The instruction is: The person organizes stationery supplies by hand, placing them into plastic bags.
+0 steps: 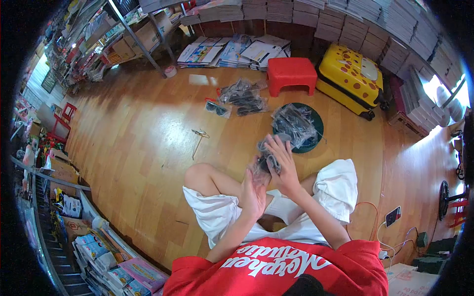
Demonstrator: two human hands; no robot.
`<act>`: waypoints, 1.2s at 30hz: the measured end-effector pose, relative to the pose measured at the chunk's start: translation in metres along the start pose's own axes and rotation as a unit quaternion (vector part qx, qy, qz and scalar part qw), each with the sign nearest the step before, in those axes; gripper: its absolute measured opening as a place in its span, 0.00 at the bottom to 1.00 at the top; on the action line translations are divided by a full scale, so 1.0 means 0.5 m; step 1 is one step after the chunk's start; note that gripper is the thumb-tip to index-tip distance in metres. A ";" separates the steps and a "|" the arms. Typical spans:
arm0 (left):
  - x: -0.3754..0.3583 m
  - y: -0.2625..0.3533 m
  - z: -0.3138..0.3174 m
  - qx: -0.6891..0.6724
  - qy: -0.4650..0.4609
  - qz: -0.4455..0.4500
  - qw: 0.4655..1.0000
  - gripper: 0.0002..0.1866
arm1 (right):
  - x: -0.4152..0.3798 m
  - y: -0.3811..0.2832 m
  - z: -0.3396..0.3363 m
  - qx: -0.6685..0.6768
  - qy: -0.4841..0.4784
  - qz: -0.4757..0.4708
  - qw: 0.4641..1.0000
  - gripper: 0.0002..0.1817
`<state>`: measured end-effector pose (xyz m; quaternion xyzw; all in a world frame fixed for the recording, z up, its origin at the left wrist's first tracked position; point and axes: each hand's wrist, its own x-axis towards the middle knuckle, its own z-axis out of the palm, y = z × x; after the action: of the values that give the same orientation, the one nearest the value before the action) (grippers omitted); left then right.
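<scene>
Between my two hands, above my lap, are dark sunglasses in clear plastic wrapping (266, 164). My left hand (254, 191) supports the wrapped bundle from below, at its near left side. Fingers spread over its upper right side, my right hand (283, 163) presses on it. Just beyond my hands a round green tray (316, 139) holds a heap of plastic-wrapped items (295, 123). Farther off on the wooden floor lies a pile of wrapped sunglasses (243, 96), with one wrapped pair (217, 108) at its left edge.
A red stool (292, 75) and a yellow spotted suitcase (351, 79) stand beyond the tray. Papers (232, 51) lie along the back. A thin metal stand (199, 142) is on the floor at the left. A phone (393, 216) and cables are at the right.
</scene>
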<state>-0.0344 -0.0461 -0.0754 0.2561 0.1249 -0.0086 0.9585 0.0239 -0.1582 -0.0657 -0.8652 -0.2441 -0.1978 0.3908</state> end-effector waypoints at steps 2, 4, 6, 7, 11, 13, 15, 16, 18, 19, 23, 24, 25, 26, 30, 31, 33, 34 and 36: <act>-0.006 -0.001 0.005 0.022 0.034 -0.005 0.999 0.24 | -0.011 -0.028 -0.005 0.021 -0.036 -0.030 0.999 0.32; -0.029 0.002 0.018 -0.029 0.046 -0.020 0.998 0.23 | -0.034 -0.092 -0.009 0.092 -0.113 -0.070 0.987 0.31; -0.023 -0.002 -0.004 -0.013 0.044 -0.020 0.999 0.23 | -0.033 -0.097 -0.018 0.119 -0.090 -0.085 0.985 0.31; 0.003 -0.014 -0.047 0.028 0.036 -0.012 0.999 0.23 | -0.021 -0.075 -0.023 0.122 -0.078 -0.095 0.985 0.31; -0.010 0.022 0.021 0.054 -0.052 0.012 0.997 0.22 | 0.007 -0.001 -0.024 0.036 0.018 -0.048 0.998 0.27; -0.013 0.022 0.024 0.047 -0.020 0.002 0.999 0.22 | 0.004 -0.024 -0.024 0.039 -0.005 -0.047 0.998 0.27; -0.025 0.014 0.009 0.048 0.042 -0.045 0.997 0.22 | -0.032 -0.077 -0.011 0.095 -0.056 -0.101 0.989 0.29; -0.028 0.010 0.002 0.037 0.030 -0.043 0.998 0.22 | -0.038 -0.101 -0.018 0.094 -0.073 -0.109 0.987 0.29; -0.023 0.005 -0.019 0.016 0.008 -0.037 0.999 0.23 | -0.025 -0.055 -0.019 0.071 -0.051 -0.152 0.985 0.28; -0.007 0.005 -0.032 0.043 -0.003 -0.032 0.999 0.22 | -0.022 -0.028 -0.016 0.063 -0.042 -0.172 0.982 0.27; 0.019 0.003 -0.014 0.028 -0.040 0.003 0.999 0.22 | -0.005 0.058 0.015 0.010 0.109 -0.058 0.992 0.22; 0.019 0.002 -0.015 0.038 -0.022 -0.008 0.999 0.22 | -0.010 0.041 0.019 0.023 0.064 -0.080 0.994 0.24; 0.017 -0.001 -0.020 0.049 -0.002 -0.020 0.999 0.21 | -0.021 0.012 0.022 0.037 0.018 -0.100 0.994 0.26; 0.013 -0.003 -0.025 0.060 0.018 -0.033 0.997 0.21 | -0.033 -0.020 0.021 0.050 -0.027 -0.119 0.991 0.29; -0.001 0.011 -0.042 -0.039 -0.050 -0.067 0.996 0.20 | -0.028 -0.015 0.004 0.068 -0.080 -0.219 0.970 0.32; 0.019 0.008 -0.054 -0.015 -0.048 -0.047 0.998 0.20 | -0.019 0.010 -0.004 0.027 -0.063 -0.229 0.971 0.29; 0.031 0.015 -0.041 0.010 -0.043 -0.033 0.998 0.20 | -0.001 0.065 -0.007 0.020 0.012 -0.115 0.993 0.23; 0.032 0.016 -0.036 0.017 -0.043 -0.033 0.998 0.20 | 0.002 0.081 -0.006 0.014 0.049 -0.056 0.997 0.21; 0.031 0.011 -0.033 0.031 -0.041 -0.038 0.998 0.20 | -0.009 0.067 0.012 0.017 0.063 -0.100 0.993 0.19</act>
<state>-0.0228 -0.0323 -0.0900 0.2800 0.0946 -0.0591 0.9535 0.0404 -0.1739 -0.0911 -0.8153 -0.3078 -0.2864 0.3982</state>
